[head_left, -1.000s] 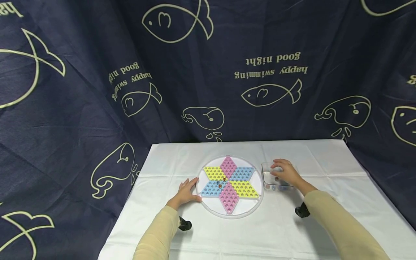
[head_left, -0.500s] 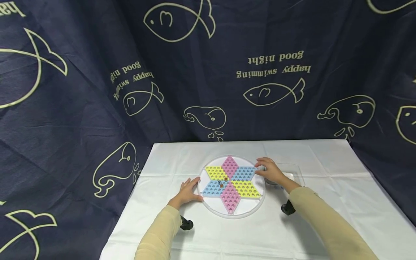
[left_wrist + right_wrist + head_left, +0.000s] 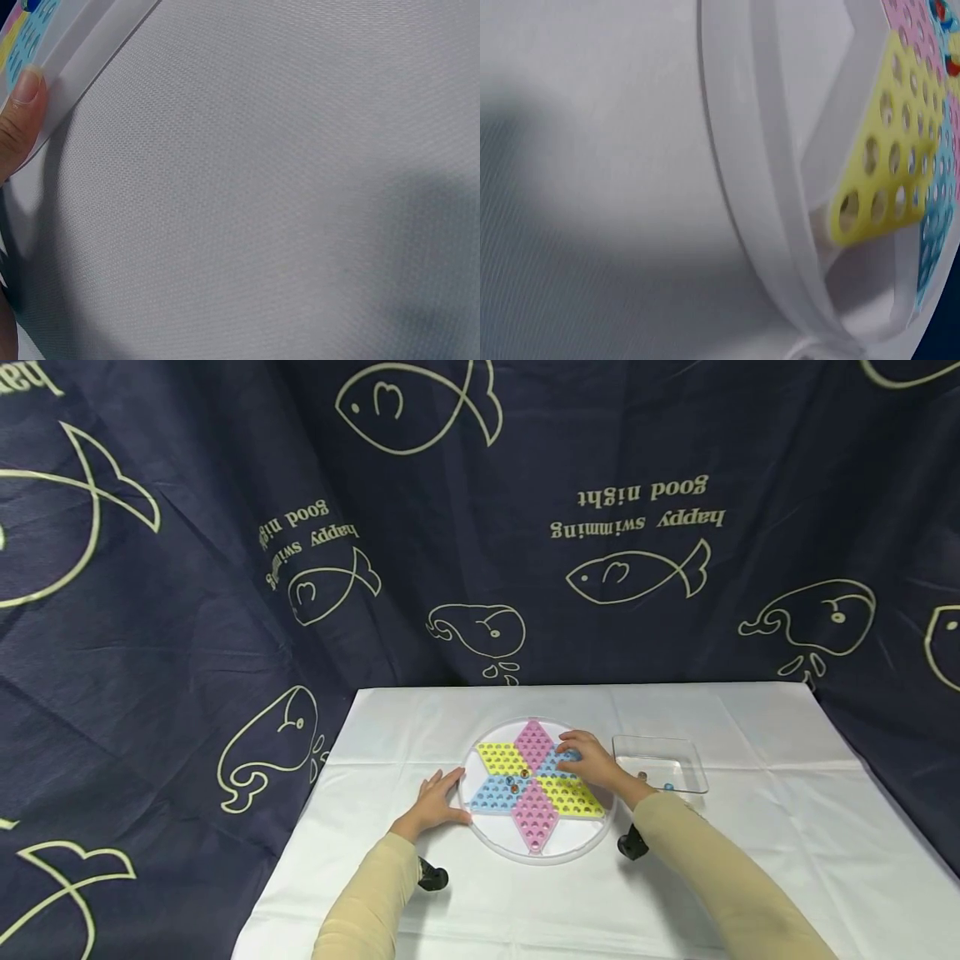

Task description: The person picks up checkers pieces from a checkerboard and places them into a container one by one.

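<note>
A round white Chinese checkers board (image 3: 487,837) with a pink, yellow and blue star lies on the table. Several marbles (image 3: 514,788) sit near the star's centre. My left hand (image 3: 432,800) rests on the board's left rim, fingers spread; its thumb (image 3: 28,94) shows on the rim in the left wrist view. Above the upper right blue section hovers my right hand (image 3: 596,762), fingers bent; whether a marble is between them is too small to make out. In the right wrist view, a yellow section (image 3: 892,157) and the white rim appear, but no fingers.
Right of the board stands a clear plastic box (image 3: 697,768) with a few marbles (image 3: 668,787) in it. A white cloth (image 3: 510,910) covers the table. Behind hangs a dark blue curtain (image 3: 480,527) with fish drawings.
My right hand has moved left from over the plastic box to over the board's upper right blue section. My left hand stays at the rim. The view has shifted slightly.
</note>
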`<state>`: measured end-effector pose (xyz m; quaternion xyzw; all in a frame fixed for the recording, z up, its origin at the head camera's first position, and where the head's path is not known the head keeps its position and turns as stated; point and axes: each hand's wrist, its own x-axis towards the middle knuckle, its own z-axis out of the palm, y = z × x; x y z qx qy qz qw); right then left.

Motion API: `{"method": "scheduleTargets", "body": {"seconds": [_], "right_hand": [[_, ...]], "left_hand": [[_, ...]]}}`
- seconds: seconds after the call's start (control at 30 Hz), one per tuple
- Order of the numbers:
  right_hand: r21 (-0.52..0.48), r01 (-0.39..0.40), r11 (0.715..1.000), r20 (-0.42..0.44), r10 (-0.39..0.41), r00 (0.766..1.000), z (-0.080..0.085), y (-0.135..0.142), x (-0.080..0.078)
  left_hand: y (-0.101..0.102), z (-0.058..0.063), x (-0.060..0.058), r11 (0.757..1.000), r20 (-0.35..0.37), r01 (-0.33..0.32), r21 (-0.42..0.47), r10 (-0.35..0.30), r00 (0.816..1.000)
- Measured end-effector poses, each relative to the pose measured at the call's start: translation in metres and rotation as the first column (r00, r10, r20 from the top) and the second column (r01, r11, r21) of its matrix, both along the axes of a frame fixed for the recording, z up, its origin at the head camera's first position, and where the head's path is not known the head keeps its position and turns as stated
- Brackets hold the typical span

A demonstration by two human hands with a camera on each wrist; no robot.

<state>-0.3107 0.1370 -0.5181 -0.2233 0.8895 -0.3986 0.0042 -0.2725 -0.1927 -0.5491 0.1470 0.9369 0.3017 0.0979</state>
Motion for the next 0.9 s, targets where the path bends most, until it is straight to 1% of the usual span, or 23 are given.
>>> {"method": "scheduleTargets", "body": {"seconds": [0.17,0.27,0.4,0.5,0.6,0.7,0.8,0.9], "right_hand": [[0.017,-0.002,1.0,0.002,0.002,1.0,-0.005,-0.013,-0.001],[0.018,-0.016,1.0,0.021,0.016,1.0,-0.007,-0.022,-0.001],[0.031,-0.028,0.999,0.023,0.027,0.999,-0.009,-0.033,-0.001],[0.025,-0.018,1.0,0.035,0.017,0.999,-0.01,-0.04,0.0],[0.02,0.001,1.0,0.073,-0.002,0.997,-0.013,-0.045,0.002],[0.032,0.019,0.999,0.082,-0.021,0.996,-0.018,-0.049,0.005],[0.034,0.026,0.999,0.072,-0.029,0.997,-0.023,-0.051,0.008],[0.05,0.01,0.999,0.049,-0.013,0.999,-0.027,-0.054,0.009]], "left_hand": [[0.0,-0.002,-0.002,1.0,0.008,-0.016,0.018,0.016,1.0],[0.0,-0.002,-0.003,1.0,0.013,-0.024,0.013,0.024,1.0],[-0.001,-0.003,-0.004,1.0,0.016,-0.03,0.006,0.03,0.999],[-0.002,-0.003,-0.006,0.999,0.013,-0.031,0.005,0.031,0.999],[-0.003,-0.004,-0.006,1.0,0.004,-0.03,0.009,0.03,1.0],[-0.002,-0.004,-0.005,1.0,-0.003,-0.02,0.01,0.02,1.0],[-0.001,-0.006,-0.004,1.0,-0.003,-0.013,0.002,0.013,1.0],[-0.001,-0.008,-0.004,1.0,0.006,-0.016,0.008,0.016,1.0]]}}
